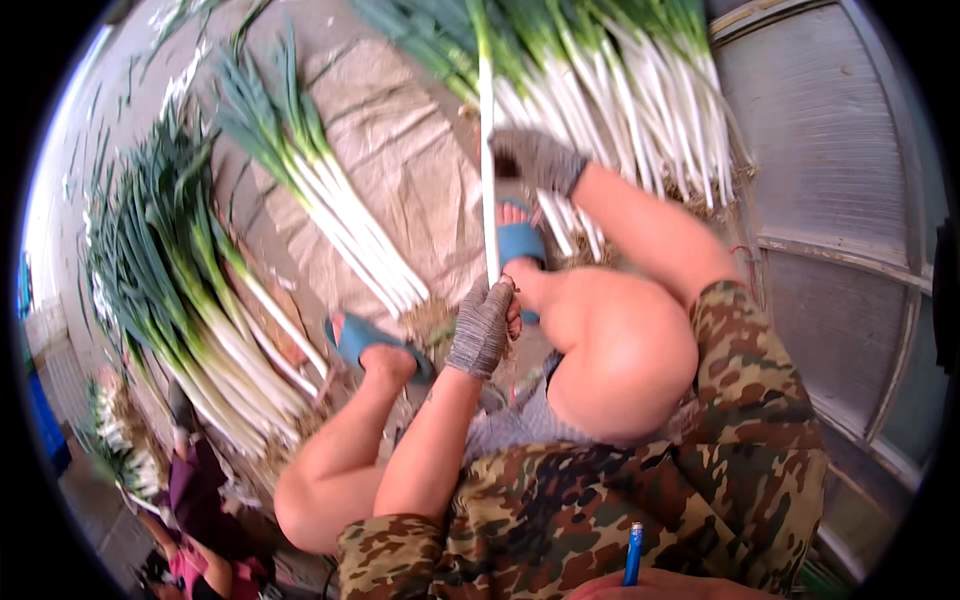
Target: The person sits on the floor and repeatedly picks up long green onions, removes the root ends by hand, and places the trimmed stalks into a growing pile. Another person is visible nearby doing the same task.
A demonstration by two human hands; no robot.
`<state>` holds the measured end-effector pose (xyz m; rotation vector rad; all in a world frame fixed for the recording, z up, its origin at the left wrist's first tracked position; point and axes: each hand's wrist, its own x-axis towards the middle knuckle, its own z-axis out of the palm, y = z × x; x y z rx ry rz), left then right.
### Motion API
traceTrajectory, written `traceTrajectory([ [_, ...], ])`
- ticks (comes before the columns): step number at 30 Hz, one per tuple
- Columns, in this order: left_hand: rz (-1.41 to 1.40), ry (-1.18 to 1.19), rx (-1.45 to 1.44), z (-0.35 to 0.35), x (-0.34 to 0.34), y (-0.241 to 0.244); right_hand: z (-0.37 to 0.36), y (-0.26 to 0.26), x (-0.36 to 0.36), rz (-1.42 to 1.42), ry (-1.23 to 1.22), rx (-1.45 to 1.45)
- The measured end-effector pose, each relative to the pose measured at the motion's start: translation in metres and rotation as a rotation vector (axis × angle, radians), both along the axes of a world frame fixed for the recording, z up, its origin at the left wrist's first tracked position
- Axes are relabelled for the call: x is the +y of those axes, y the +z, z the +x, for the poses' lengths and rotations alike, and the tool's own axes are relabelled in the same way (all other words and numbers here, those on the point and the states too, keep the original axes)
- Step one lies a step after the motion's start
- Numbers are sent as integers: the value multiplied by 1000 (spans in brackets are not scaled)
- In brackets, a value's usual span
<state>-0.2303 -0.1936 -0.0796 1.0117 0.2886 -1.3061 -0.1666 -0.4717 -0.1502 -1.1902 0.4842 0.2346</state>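
Observation:
My left hand [484,326], in a grey knit glove with bare fingertips, is closed around the root end of one long green onion [489,180]. The stalk stands away from me, white below and green towards the top edge. My right hand [536,159], gloved alike and blurred, is beside the middle of this stalk; whether its fingers grip it is unclear. Beyond that hand lies a wide row of green onions [592,90], roots towards me. A small bunch [360,225] rests on a tan sheet [375,120] ahead.
A larger heap of green onions [225,337] lies on my left. My feet wear blue slides [521,241]. A framed panel [817,127] borders the right. At lower left is another person [202,555] beside more onions [124,435]. A blue stick [634,555] shows at the bottom.

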Motion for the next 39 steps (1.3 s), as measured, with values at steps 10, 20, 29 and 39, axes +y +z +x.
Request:
traceTrajectory([
  [10,493,18,-621,-74,121,-86,98,121,116,-412,32,328],
  [20,422,302,-145,-30,78,-132,194,37,149,-423,170,22],
  [29,518,380,177,-12,75,-188,193,-128,185,-960,320,91],
  [39,491,422,450,-10,63,-194,196,-132,194,-1113,380,177],
])
